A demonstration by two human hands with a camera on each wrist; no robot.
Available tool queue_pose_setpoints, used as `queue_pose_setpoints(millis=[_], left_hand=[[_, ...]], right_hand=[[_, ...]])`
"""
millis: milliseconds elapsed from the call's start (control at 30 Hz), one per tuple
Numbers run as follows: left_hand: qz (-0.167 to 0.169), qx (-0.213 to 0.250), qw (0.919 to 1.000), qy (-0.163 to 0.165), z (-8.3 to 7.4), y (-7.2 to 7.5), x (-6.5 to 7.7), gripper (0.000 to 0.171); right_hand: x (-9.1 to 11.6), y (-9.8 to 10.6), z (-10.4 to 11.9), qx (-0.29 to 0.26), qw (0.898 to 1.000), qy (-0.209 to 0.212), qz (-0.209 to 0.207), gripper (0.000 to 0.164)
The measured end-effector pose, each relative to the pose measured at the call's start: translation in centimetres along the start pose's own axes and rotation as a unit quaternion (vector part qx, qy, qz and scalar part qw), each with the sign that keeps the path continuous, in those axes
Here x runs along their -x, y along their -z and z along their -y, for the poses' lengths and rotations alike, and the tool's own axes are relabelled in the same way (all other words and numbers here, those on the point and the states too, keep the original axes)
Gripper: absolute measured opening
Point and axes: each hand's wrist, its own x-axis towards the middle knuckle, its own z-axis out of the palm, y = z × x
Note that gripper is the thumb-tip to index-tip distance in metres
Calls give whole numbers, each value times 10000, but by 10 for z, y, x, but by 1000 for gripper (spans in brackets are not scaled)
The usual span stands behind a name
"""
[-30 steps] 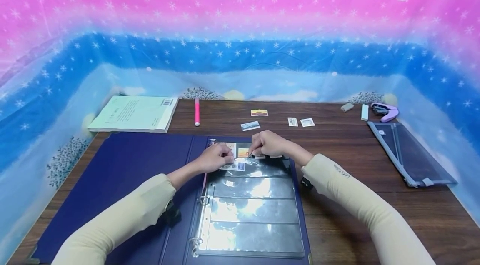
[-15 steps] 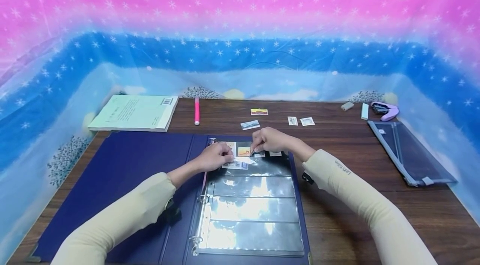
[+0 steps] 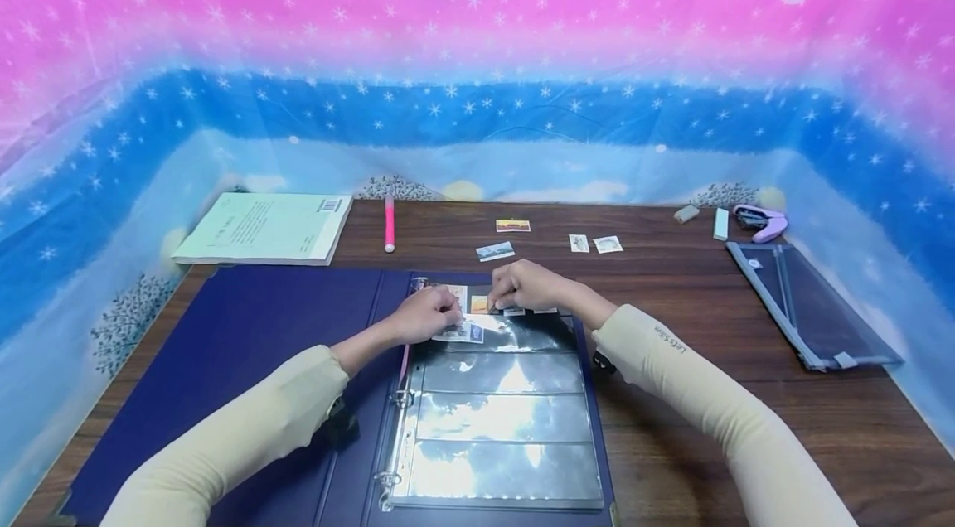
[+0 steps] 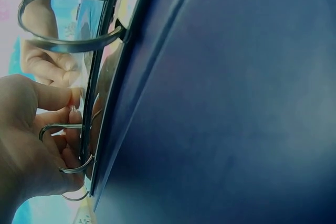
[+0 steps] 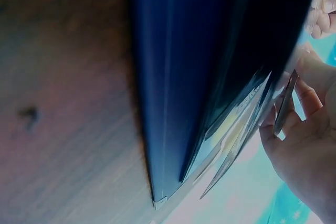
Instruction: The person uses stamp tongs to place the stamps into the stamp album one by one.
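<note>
A clear-pocketed stamp album page (image 3: 515, 407) lies in an open dark blue ring binder (image 3: 291, 328). At its top left, my left hand (image 3: 427, 313) pinches with thumb and fingertips, and a pale stamp (image 3: 472, 333) sticks out beneath them over the second row. The left wrist view shows this hand (image 4: 26, 135) beside the metal rings (image 4: 68, 45). My right hand (image 3: 528, 285) grips slim metal tweezers (image 5: 286, 103), their tip down at the top pocket's edge beside an orange stamp (image 3: 479, 304). More stamps sit along that top row, partly hidden by my hands.
Beyond the binder lie several loose stamps (image 3: 512, 225) on the wooden table (image 3: 671, 303). A pale green book (image 3: 261, 227) and pink marker (image 3: 390, 224) are at back left. A mesh pouch (image 3: 813, 307), purple stapler (image 3: 761, 222) and erasers (image 3: 720, 224) are at right.
My right hand has shifted slightly along the top pocket's edge with the tweezers. The pale stamp under my left fingers has tilted and moved a little left; the left hand stays nearly still.
</note>
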Motion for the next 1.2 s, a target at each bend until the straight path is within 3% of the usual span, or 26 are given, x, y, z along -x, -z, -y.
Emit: queue_pose_setpoints(millis=[167, 433, 667, 867, 1000, 1200], left_hand=[[49, 19, 10000, -13, -1, 0, 0, 18], [-184, -85, 9998, -76, 3, -3, 2, 14], [-611, 117, 9969, -477, 4, -4, 7, 9], [-744, 489, 9953, -377, 8, -7, 7, 6], [-700, 486, 9959, -299, 9, -9, 6, 6], [-660, 422, 9965, -297, 8, -9, 7, 7]], right_hand=[[0, 0, -1, 172, 9998, -36, -23, 14], [7, 4, -5, 170, 9998, -77, 26, 16], [21, 21, -20, 183, 9939, -788, -752, 21], [30, 31, -34, -10, 9780, -1549, -1394, 24], [31, 32, -41, 46, 9719, -1684, -1642, 23], [29, 33, -41, 93, 9714, -1661, -1694, 22]])
